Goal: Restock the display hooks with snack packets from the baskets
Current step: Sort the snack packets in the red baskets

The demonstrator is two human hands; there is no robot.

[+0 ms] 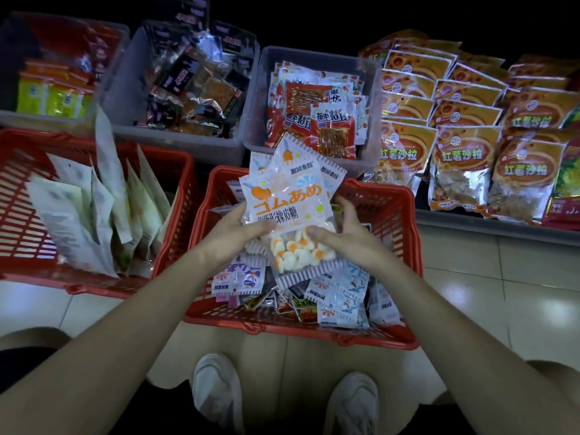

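- Pale tiled floor carries the baskets, with darkness beyond them.
- Left hand grips a bunch of white-and-orange egg-gummy packets, its thumb across the front.
- Right hand pinches the same bunch from 3 o'clock, at the clear window.
- Bunch is held above a red slatted plastic basket of mixed small packets.
- At 9 o'clock stands a second red basket of pale pouches.
- At 12 o'clock is a grey plastic tub of red packets.
- At 2 o'clock are orange foil bags.
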